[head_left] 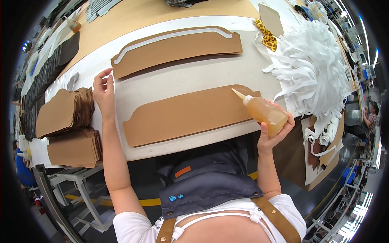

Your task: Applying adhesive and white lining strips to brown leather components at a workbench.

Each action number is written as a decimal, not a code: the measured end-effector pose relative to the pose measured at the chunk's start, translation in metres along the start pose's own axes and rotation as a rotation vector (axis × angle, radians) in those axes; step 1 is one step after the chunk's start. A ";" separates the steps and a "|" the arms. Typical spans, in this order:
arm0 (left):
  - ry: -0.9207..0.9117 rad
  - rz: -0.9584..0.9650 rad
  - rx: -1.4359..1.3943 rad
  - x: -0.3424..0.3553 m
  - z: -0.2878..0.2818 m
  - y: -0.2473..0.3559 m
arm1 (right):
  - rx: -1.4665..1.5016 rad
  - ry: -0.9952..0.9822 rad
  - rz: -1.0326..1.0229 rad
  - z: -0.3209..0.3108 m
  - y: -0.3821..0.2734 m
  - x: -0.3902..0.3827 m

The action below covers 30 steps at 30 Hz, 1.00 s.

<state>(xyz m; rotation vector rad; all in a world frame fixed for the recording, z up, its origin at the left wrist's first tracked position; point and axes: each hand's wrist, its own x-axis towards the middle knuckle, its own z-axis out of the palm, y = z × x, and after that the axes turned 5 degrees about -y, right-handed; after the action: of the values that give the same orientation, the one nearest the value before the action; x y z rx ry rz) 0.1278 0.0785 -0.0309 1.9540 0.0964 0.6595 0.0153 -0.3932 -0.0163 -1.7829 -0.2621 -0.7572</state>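
My right hand (272, 142) gripped a translucent plastic squeeze bottle of amber liquid (267, 114), tilted, apparently keeping its nozzle (238, 93) over the near brown shaped panel (190, 115) on the pale surface (182, 75). My left hand (104, 95), fingers loosely parted, was beside the far white-banded brown panel (178, 50); contact unclear.

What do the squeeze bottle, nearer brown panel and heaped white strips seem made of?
Squeeze bottle: probably soft plastic, smooth and translucent, amber contents showing through.
Nearer brown panel: leather, imitation leather or board; its matte, even surface leaves this open.
White strips: likely thin fabric, smooth, limp and tangled.
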 end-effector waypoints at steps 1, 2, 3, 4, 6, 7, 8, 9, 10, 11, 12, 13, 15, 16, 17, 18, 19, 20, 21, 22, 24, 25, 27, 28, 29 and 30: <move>-0.004 -0.017 -0.005 0.000 0.000 0.000 | 0.003 -0.003 0.000 0.003 -0.001 0.000; -0.008 -0.034 -0.009 0.000 -0.001 0.000 | 0.008 -0.011 0.001 0.005 -0.001 -0.001; -0.002 -0.036 -0.004 0.000 -0.001 0.001 | 0.014 -0.020 0.002 0.008 -0.002 -0.001; 0.008 -0.022 0.003 0.000 0.000 0.002 | 0.020 -0.025 0.002 0.012 -0.003 -0.001; 0.024 -0.010 0.014 0.000 0.001 0.002 | 0.063 -0.031 -0.001 0.019 -0.004 -0.002; 0.013 -0.015 0.002 0.000 0.001 0.002 | 0.069 -0.037 -0.001 0.021 -0.004 -0.003; 0.003 -0.020 -0.007 0.000 0.000 0.002 | 0.071 -0.051 -0.004 0.024 -0.005 -0.003; 0.010 -0.023 -0.001 0.000 0.000 0.003 | 0.073 -0.066 -0.007 0.026 -0.006 -0.004; 0.007 -0.006 -0.007 0.000 0.001 0.005 | 0.080 -0.072 -0.007 0.029 -0.008 -0.004; 0.004 0.011 -0.013 0.000 0.001 0.006 | 0.097 -0.083 -0.005 0.033 -0.009 -0.005; -0.006 0.008 -0.020 0.000 0.000 0.004 | 0.114 -0.093 -0.003 0.036 -0.010 -0.006; 0.001 0.005 -0.014 0.000 -0.001 0.005 | 0.121 -0.100 -0.003 0.039 -0.011 -0.007; -0.005 0.017 0.001 -0.001 0.000 0.008 | 0.153 -0.135 -0.014 0.044 -0.011 -0.008; -0.003 0.019 0.009 -0.001 0.001 0.010 | 0.158 -0.141 -0.014 0.047 -0.012 -0.009; 0.004 0.016 0.015 -0.001 0.001 0.013 | 0.172 -0.152 -0.018 0.051 -0.014 -0.008; 0.004 0.014 0.015 -0.001 0.002 0.016 | 0.187 -0.163 -0.023 0.055 -0.015 -0.009; 0.004 0.013 0.016 -0.002 0.003 0.018 | 0.194 -0.169 -0.022 0.058 -0.015 -0.009; 0.007 0.008 0.016 -0.003 0.002 0.020 | 0.200 -0.182 -0.043 0.062 -0.015 -0.010; 0.015 0.003 0.022 -0.003 0.001 0.021 | 0.207 -0.195 -0.064 0.065 -0.015 -0.010; 0.014 0.011 0.028 -0.003 -0.001 0.021 | 0.214 -0.203 -0.064 0.069 -0.017 -0.010; 0.010 0.023 0.026 -0.003 0.002 0.025 | 0.225 -0.228 -0.071 0.074 -0.020 -0.010; 0.014 0.020 0.028 -0.003 0.002 0.025 | 0.228 -0.233 -0.071 0.076 -0.021 -0.010; 0.023 0.024 0.001 -0.003 0.002 0.026 | 0.244 -0.261 -0.076 0.082 -0.022 -0.010; 0.029 0.021 0.004 -0.003 0.001 0.026 | 0.249 -0.267 -0.076 0.084 -0.023 -0.011; 0.029 0.024 0.008 -0.003 0.001 0.026 | 0.246 -0.276 -0.083 0.087 -0.023 -0.011; 0.030 0.028 0.012 -0.003 0.001 0.026 | 0.243 -0.286 -0.090 0.089 -0.024 -0.012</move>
<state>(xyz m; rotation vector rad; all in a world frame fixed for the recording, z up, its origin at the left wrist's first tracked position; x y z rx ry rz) 0.1207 0.0642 -0.0100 1.9609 0.0919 0.7083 0.0261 -0.3008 -0.0198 -1.6518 -0.6030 -0.5064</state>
